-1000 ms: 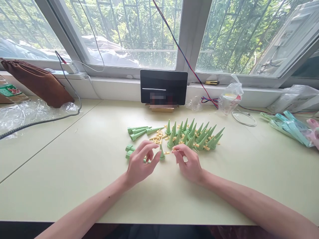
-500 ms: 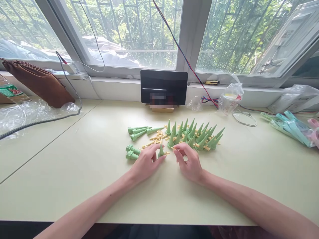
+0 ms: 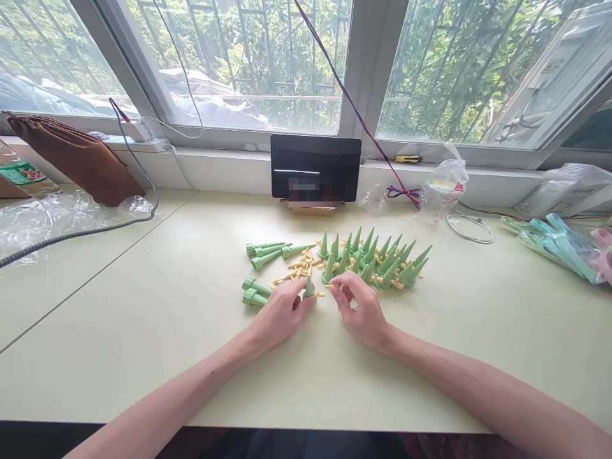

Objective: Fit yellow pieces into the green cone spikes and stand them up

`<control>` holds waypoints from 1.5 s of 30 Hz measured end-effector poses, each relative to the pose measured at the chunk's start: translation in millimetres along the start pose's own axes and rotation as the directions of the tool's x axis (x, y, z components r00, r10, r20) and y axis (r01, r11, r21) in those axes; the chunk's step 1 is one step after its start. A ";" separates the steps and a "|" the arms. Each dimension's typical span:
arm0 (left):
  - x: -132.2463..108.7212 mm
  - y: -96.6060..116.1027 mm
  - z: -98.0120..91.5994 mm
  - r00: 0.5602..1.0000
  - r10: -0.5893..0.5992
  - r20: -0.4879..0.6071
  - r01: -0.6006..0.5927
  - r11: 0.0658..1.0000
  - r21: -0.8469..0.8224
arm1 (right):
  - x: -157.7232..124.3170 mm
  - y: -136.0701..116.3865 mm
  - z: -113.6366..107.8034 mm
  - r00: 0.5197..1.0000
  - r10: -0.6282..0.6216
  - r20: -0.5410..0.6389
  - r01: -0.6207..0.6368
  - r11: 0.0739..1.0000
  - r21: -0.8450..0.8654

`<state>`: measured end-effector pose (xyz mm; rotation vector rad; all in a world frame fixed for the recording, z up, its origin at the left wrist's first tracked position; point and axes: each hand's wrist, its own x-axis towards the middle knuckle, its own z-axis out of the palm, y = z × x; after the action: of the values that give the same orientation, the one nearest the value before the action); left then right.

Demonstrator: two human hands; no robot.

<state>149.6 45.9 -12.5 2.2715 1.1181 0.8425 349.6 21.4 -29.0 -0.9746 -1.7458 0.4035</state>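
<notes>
My left hand (image 3: 283, 307) is closed around the base of a green plastic watering spike (image 3: 309, 288), which stands point up on the table. A small yellow valve piece (image 3: 320, 294) sticks out of its side toward the right. Between thumb and forefinger, my right hand (image 3: 359, 307) pinches a thin yellow plastic piece (image 3: 327, 285), its tip apart from the spike. Loose yellow valve pieces (image 3: 302, 262) lie in a small heap behind my left hand. Several green spikes (image 3: 264, 255) without yellow pieces lie on their sides at the left, two more (image 3: 255, 288) beside my left wrist.
Rows of upright green spikes (image 3: 368, 255) with yellow pieces stand right behind my right hand. A tablet (image 3: 315, 167) leans at the back of the table (image 3: 306, 382). Bagged cup (image 3: 440, 191), cable coil (image 3: 469, 229) and pastel plastic items (image 3: 564, 245) lie right; brown pouch (image 3: 81, 159) left.
My right hand has shifted slightly left, bringing the thin yellow piece a little nearer the spike. My left hand keeps its hold with almost no movement.
</notes>
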 end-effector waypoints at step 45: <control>3.8 15.2 -10.8 0.977 -0.198 0.074 0.211 0.890 -0.403 | 1.0 3.0 -0.2 0.993 0.013 0.119 -0.015 1.000 0.010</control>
<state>152.0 42.0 5.9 1.7824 1.0312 0.8594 350.9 24.0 -30.3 -0.9723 -1.8430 0.4888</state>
